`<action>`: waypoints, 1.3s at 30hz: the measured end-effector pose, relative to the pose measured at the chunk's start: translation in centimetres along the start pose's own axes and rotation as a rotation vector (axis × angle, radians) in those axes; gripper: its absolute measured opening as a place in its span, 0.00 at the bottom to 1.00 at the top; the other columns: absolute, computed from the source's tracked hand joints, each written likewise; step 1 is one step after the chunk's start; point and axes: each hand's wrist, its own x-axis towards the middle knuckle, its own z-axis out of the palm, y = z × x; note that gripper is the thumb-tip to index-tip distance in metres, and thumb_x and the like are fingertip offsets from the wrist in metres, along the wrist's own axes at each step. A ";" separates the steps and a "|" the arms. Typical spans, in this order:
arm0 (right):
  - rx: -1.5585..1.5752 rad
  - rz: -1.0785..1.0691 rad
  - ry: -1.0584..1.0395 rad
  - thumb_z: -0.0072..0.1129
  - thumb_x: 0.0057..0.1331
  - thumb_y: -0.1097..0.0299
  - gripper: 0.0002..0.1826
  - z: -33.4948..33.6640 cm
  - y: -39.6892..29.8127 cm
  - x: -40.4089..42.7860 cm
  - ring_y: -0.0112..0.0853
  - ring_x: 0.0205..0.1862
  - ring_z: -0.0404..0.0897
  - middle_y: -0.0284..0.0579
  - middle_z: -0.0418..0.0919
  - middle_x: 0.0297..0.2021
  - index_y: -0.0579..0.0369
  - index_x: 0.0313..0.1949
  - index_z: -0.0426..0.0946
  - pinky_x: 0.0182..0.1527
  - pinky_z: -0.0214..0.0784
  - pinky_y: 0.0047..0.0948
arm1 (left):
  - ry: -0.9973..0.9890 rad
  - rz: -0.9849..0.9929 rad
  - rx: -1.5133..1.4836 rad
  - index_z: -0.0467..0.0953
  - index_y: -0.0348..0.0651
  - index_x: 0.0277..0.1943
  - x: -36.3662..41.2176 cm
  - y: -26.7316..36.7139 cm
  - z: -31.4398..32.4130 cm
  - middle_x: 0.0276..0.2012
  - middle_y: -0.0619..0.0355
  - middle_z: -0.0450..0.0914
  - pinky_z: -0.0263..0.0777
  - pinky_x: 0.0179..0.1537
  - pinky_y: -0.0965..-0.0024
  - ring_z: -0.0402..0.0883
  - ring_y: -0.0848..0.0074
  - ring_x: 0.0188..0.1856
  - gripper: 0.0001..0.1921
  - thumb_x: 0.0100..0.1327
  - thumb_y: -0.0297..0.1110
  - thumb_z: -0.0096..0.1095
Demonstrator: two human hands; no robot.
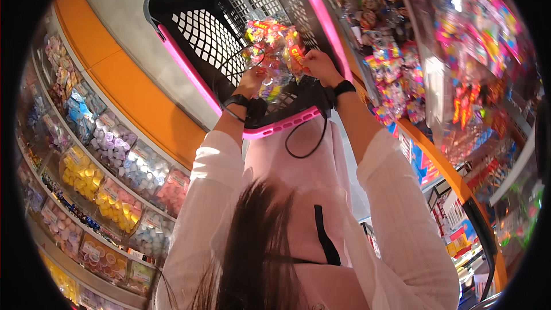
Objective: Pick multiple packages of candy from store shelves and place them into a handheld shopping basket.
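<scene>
Both my hands reach over the near end of a black plastic shopping basket (pixel 316 4) with a pink rim. My right hand (pixel 320 68) pinches the side of a red and yellow candy packet (pixel 294 54). On the other side, my left hand (pixel 253 81) has its fingers on the clear wrapping (pixel 272 78) of the same cluster of candy packets (pixel 269 30). How firmly the left fingers grip is hard to see. The packets hang or lie inside the basket; what is beneath them is partly hidden. A dark band sits on each wrist.
Left of me, curved shelves hold clear bags of purple sweets (pixel 112 137) and yellow sweets (pixel 82 172), beyond an orange panel (pixel 125 90). Bins of wrapped candy (pixel 396 77) border the basket's right side. A loose black cable (pixel 308 155) loops near the basket's front rim.
</scene>
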 end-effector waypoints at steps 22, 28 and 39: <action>-0.342 -0.462 0.409 0.53 0.53 0.71 0.14 1.3 -2.1 -8.7 0.35 0.39 0.72 0.47 0.73 0.34 0.58 0.40 0.68 0.43 0.63 0.29 | 0.225 0.191 0.339 0.63 0.32 0.50 -3.6 0.9 2.7 0.39 0.38 0.71 0.65 0.44 0.60 0.71 0.51 0.42 0.22 0.52 0.31 0.51; 0.309 -0.547 0.571 0.48 0.56 0.79 0.11 -6.5 -7.7 -24.9 0.25 0.39 0.71 0.38 0.72 0.35 0.58 0.40 0.67 0.42 0.63 0.21 | -0.096 0.230 -0.488 0.69 0.35 0.41 -10.2 17.7 -0.6 0.33 0.59 0.75 0.64 0.40 0.80 0.73 0.81 0.37 0.08 0.60 0.29 0.48; 0.521 -0.576 0.796 0.47 0.59 0.75 0.09 -16.0 -11.7 -34.2 0.24 0.40 0.70 0.40 0.71 0.36 0.63 0.39 0.66 0.46 0.61 0.21 | -0.202 0.675 -0.498 0.70 0.34 0.38 -15.3 38.4 5.7 0.31 0.55 0.75 0.69 0.37 0.77 0.75 0.78 0.38 0.07 0.58 0.25 0.50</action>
